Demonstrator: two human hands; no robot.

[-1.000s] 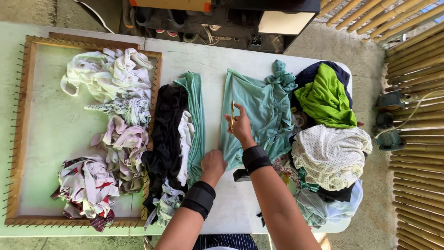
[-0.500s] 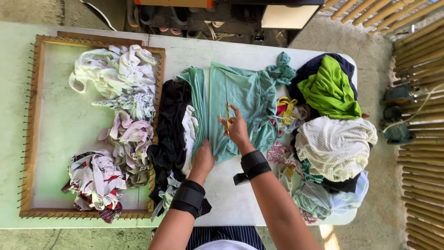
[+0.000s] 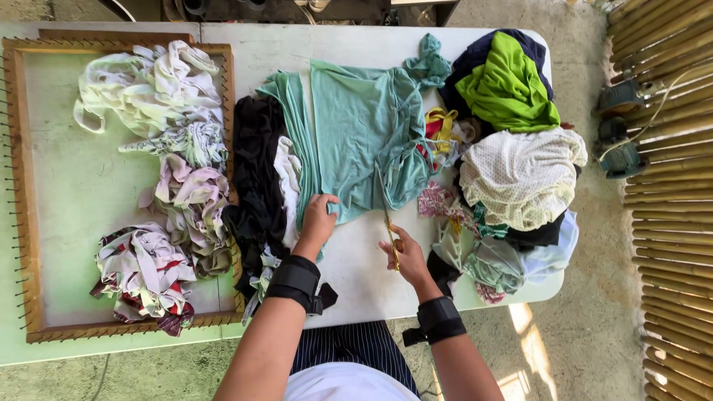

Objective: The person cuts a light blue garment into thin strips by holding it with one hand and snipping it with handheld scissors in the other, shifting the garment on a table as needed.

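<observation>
Pulled back toward the near edge since the earlier frame, the right hand [image 3: 405,256] now grips yellow-handled scissors [image 3: 387,219] whose blades point away, long axis running near to far, tips at the near hem of the teal garment [image 3: 360,126]. Its fingers are closed around the handles. Left of it, the left hand [image 3: 318,217] pinches the garment's near left corner between curled fingers. That garment lies flat mid-table, long axis also near to far. Bare white table [image 3: 364,275] lies open between the wrists. Left sits a black cloth pile [image 3: 260,171], then a wooden frame [image 3: 15,186] holding pale strips. Right, a heaped clothes pile [image 3: 520,174] crowds the edge.
</observation>
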